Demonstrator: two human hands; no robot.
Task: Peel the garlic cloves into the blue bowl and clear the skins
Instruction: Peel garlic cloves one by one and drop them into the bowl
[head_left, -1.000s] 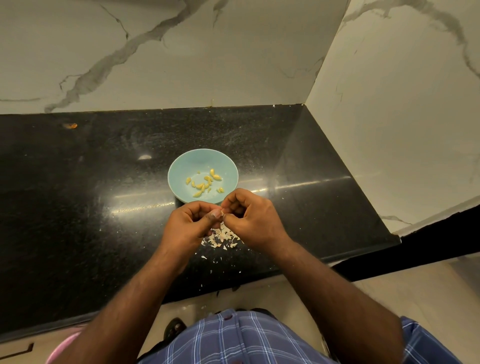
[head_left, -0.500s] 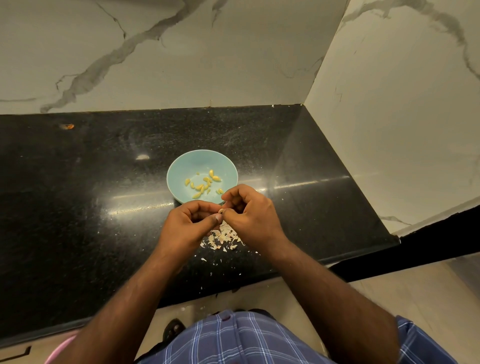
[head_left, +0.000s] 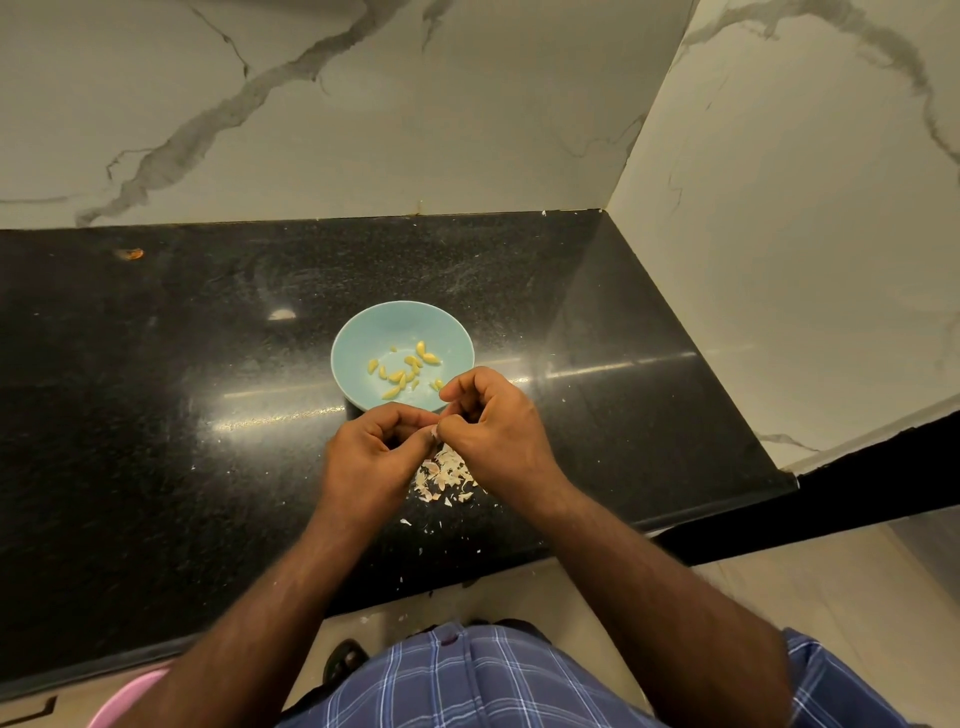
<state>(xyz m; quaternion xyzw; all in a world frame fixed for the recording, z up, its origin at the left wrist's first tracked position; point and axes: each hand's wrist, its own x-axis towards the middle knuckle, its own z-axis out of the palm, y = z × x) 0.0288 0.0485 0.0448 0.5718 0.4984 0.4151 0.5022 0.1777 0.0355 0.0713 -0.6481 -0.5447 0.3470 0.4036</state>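
Head view: left hand (head_left: 376, 460) and right hand (head_left: 493, 426) are meeting fingertip to fingertip, each grip pinching together on one garlic clove (head_left: 434, 431), barely showing, presumably for stripping. They are working just near of the blue bowl (head_left: 363, 335), which is holding peeled cloves (head_left: 402, 371), so skins (head_left: 441, 475) are collecting below on the black counter (head_left: 156, 415).

Blue bowl (head_left: 358, 332), black speckled counter (head_left: 156, 415)
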